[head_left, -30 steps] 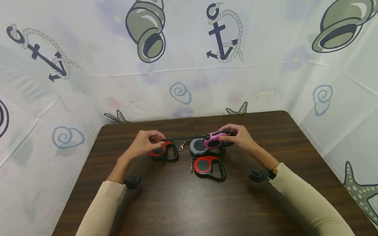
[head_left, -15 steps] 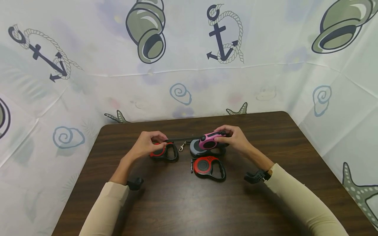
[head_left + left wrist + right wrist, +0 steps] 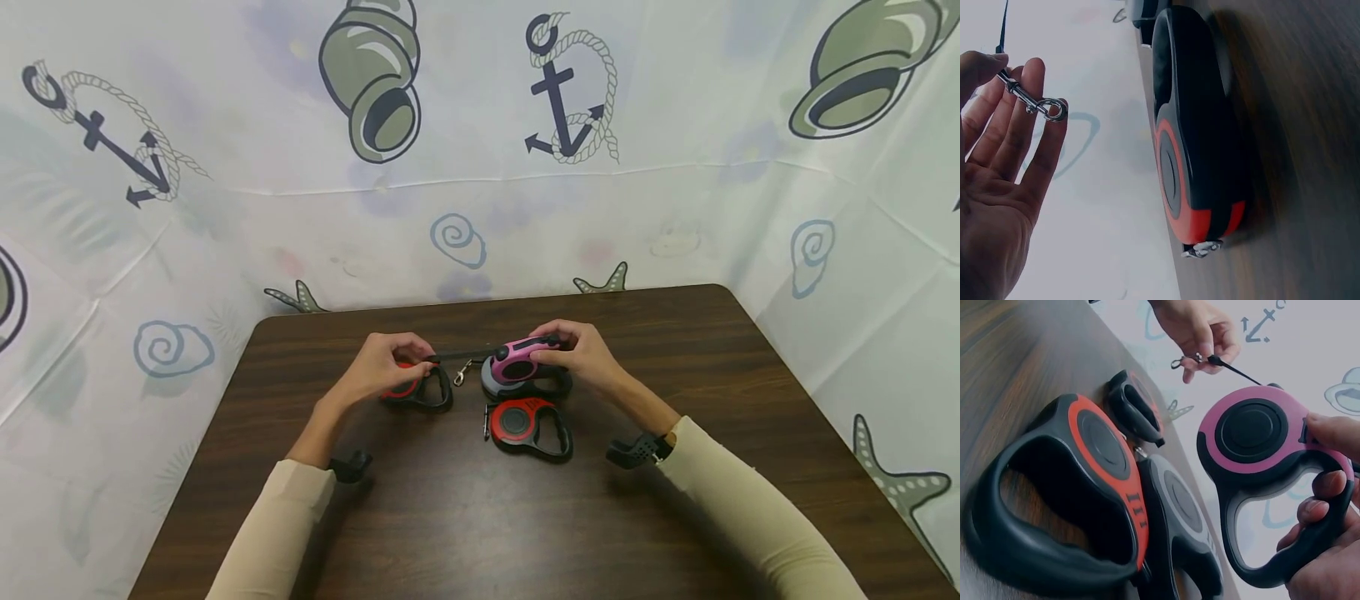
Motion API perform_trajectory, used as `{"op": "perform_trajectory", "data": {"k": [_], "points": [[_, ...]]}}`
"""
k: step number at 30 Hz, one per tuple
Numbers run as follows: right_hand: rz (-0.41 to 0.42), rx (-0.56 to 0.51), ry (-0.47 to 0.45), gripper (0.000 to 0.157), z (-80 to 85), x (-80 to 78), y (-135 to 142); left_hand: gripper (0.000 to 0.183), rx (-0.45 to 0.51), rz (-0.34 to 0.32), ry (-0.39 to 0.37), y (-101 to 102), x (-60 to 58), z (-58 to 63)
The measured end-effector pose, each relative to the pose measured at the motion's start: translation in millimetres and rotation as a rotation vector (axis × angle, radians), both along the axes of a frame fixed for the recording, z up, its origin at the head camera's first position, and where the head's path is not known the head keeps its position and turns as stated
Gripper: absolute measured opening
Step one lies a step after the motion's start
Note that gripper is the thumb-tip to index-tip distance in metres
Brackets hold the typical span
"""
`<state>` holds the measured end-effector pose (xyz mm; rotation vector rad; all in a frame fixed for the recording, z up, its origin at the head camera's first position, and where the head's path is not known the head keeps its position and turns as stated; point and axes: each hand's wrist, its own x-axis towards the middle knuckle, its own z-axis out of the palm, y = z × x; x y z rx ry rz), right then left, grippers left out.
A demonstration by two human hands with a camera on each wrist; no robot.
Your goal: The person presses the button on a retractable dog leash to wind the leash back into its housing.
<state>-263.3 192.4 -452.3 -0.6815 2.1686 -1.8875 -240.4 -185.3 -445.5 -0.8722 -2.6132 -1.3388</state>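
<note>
My right hand [image 3: 576, 354] grips the handle of a pink and black retractable dog leash [image 3: 1254, 430], raised in front of the grey one, its thumb lying along the casing. From the casing a thin black strap [image 3: 467, 355] runs out to my left hand [image 3: 384, 365]. Thumb and fingers of that hand pinch the strap's end, and the silver snap hook [image 3: 1034, 102] hangs across the fingers. Below the left hand a red and black retractable leash [image 3: 1200, 144] rests on the table. A grey retractable leash [image 3: 1179, 500] lies partly hidden behind the pink one.
Another red and black leash [image 3: 516, 422] lies at the front of the group. A small metal clip [image 3: 461, 375] belonging to the grey leash lies to its left. The brown table [image 3: 450, 525] meets a patterned cloth backdrop [image 3: 495, 217] behind.
The right hand has carried the pink leash left, and the left hand has shifted slightly right. Less strap shows between them. The leashes on the table have stayed where they were.
</note>
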Motion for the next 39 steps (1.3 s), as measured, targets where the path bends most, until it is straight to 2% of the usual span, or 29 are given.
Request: {"op": "perform_trajectory", "data": {"k": [14,26,33,39], "points": [[0.037,-0.054,-0.017,0.032,-2.3,-0.4,-20.3,0.016,0.007,-0.040,0.006,11.0,-4.6,-0.3],[0.053,-0.065,-0.002,0.031,-4.6,1.3,-32.9,0.016,-0.006,-0.064,0.062,18.2,-6.9,-1.3],[0.051,-0.063,-0.002,0.030,-6.3,3.3,-37.7,0.018,0.035,-0.100,0.080,23.1,-7.1,-2.0],[0.046,-0.045,-0.007,0.030,-7.1,5.3,-41.7,0.018,0.001,-0.078,0.095,26.6,-6.0,-2.2]]}}
